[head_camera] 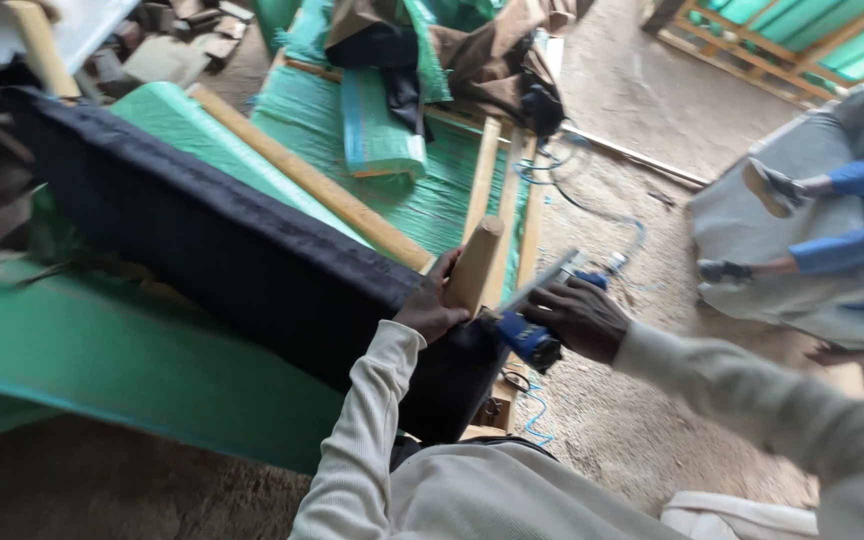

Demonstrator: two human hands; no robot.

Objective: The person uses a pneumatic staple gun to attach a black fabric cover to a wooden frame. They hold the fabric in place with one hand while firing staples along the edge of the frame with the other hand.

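— Where's the wooden leg (474, 266)?
— Sticking up at the near end of the black upholstered frame (222, 250), left hand (430, 305) wrapped around its base in a closed grip.
— And the other hand?
— The right hand (577, 318) has a closed grip on a blue staple gun (530, 335), nose just beside the leg's foot.
— Around them?
— Green fabric (102, 350) under the frame, a blue hose (592, 215) across the dirt floor (632, 420), another person's legs (852, 215) to the right.

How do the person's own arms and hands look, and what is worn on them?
Both arms are covered by long, cream-white knitted sleeves with a fine ribbed texture, ending at the wrists. The left hand and the right hand are bare: no gloves, rings or watch show.
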